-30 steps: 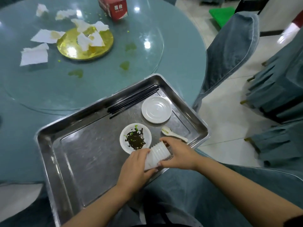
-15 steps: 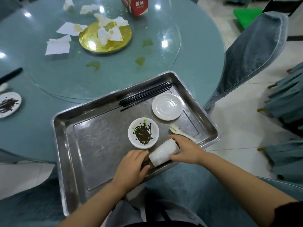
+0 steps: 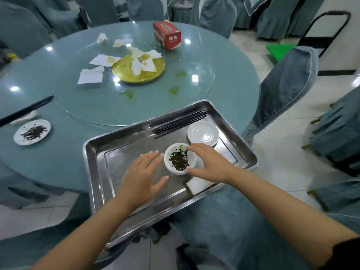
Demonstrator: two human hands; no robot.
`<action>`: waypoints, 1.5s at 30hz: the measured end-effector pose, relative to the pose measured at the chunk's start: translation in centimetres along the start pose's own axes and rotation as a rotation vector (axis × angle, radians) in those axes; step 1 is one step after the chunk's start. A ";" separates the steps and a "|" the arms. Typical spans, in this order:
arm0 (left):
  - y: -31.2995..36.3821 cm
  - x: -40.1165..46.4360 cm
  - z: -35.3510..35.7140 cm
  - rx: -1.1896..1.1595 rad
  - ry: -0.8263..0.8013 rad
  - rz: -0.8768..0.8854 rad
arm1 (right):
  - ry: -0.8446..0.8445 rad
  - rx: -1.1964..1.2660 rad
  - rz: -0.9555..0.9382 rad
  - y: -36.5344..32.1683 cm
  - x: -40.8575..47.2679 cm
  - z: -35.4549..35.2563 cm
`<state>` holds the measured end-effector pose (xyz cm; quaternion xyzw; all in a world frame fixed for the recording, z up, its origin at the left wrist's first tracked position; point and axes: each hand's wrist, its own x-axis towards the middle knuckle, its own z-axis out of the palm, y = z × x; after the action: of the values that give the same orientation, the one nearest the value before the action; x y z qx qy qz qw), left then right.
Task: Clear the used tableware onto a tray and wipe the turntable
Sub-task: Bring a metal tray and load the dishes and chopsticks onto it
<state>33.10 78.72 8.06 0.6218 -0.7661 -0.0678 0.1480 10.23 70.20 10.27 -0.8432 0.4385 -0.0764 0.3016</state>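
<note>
Right hand [image 3: 209, 164] is on the dirty saucer [image 3: 180, 161], fingers curled over its far rim and thumb at the near rim, gripping it. Left hand [image 3: 143, 175] hovers flat just to the saucer's left, fingers straight and spread, holding nothing.

The black chopsticks [image 3: 180, 123] lie bundled beyond the right hand's fingertips, long axis slanting from near-left to far-right along the tray's far wall. The stack of white cups [image 3: 197, 185] lies on its side under the right wrist, against the tray's near wall; which way its mouth faces I cannot tell.

The saucer is white, round and shallow, smeared with dark leaves and green flecks. A clean white saucer [image 3: 203, 134] sits just beyond the right hand.

All of it rests in a scuffed steel tray [image 3: 109, 172] at the edge of a round teal table [image 3: 58, 152]. Further off, the glass turntable [image 3: 97, 106] carries crumpled napkins [image 3: 90, 75], a gold disc [image 3: 138, 72], green spills and a red tissue box [image 3: 167, 37]. Far left of the left hand sits another soiled saucer [image 3: 32, 132]. Grey-blue covered chairs [image 3: 282, 86] ring the table on pale tile.
</note>
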 end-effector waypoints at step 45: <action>-28.1 -22.4 -29.9 0.151 0.240 -0.587 | 0.010 -0.208 -0.635 -43.5 19.1 7.5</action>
<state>72.68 96.78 25.12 0.8289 -0.5341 0.0234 0.1649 54.89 77.38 26.65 -0.9636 0.1610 -0.1254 0.1729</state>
